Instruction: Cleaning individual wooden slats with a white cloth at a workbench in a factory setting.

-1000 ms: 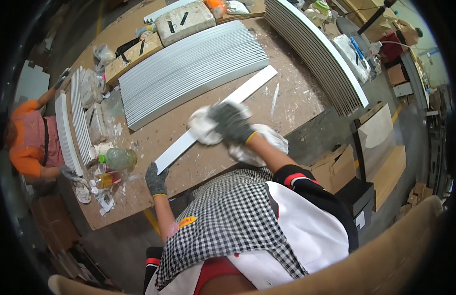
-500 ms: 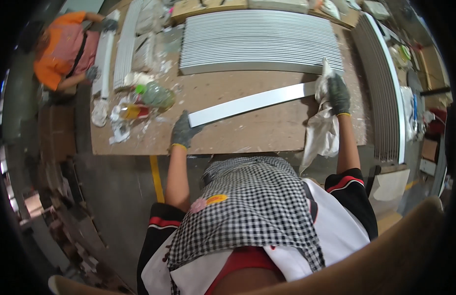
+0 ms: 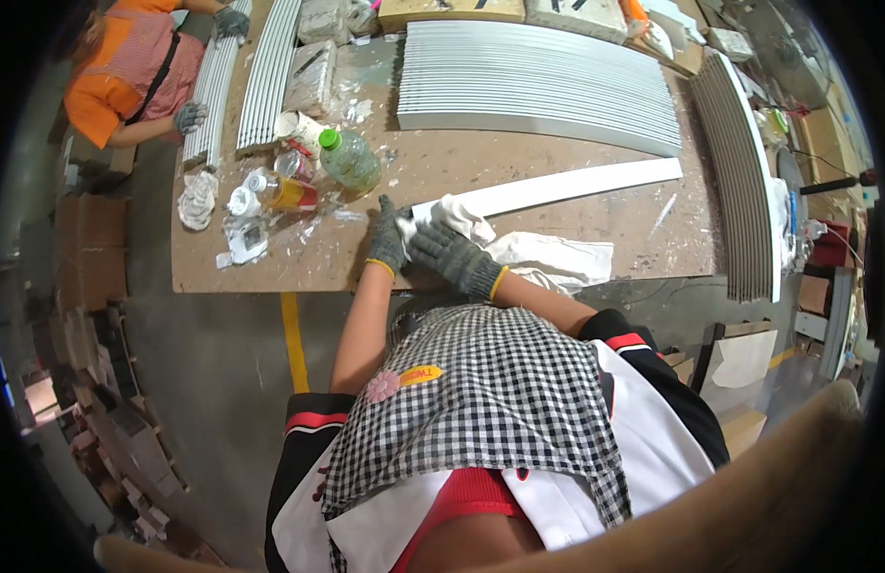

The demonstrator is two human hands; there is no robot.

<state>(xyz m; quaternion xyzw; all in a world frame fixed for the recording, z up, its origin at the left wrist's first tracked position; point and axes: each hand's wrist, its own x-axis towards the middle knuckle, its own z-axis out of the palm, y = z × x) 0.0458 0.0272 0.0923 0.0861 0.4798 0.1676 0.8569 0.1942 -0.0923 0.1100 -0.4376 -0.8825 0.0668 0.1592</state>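
Observation:
A long white strip (image 3: pixel 586 186), flat and straight, lies slantwise on the table in front of me, its far end up to the right. My left hand (image 3: pixel 389 239), in a grey knit glove, grips the strip's near left end. Close beside it, my right hand (image 3: pixel 454 258), gloved the same way, presses a white cloth (image 3: pixel 557 260) around the strip at that end. Part of the cloth bunches over the strip and the rest trails rightward across the table. The right fingertips and the strip's left tip are partly hidden by the gloves and cloth.
Behind the strip sits a stack of silver-white strips (image 3: pixel 538 86); another stack (image 3: pixel 738 172) stands right. Leftward are a green-capped bottle (image 3: pixel 351 162), a yellow-liquid bottle (image 3: pixel 285 191) and a crumpled rag (image 3: pixel 197 201). A co-worker in orange (image 3: pixel 127 72) handles strips at far left.
My right hand has moved with the cloth from the strip's right end to its left end, beside my left hand. The co-worker's hands have shifted slightly, and the whole view has shifted a little.

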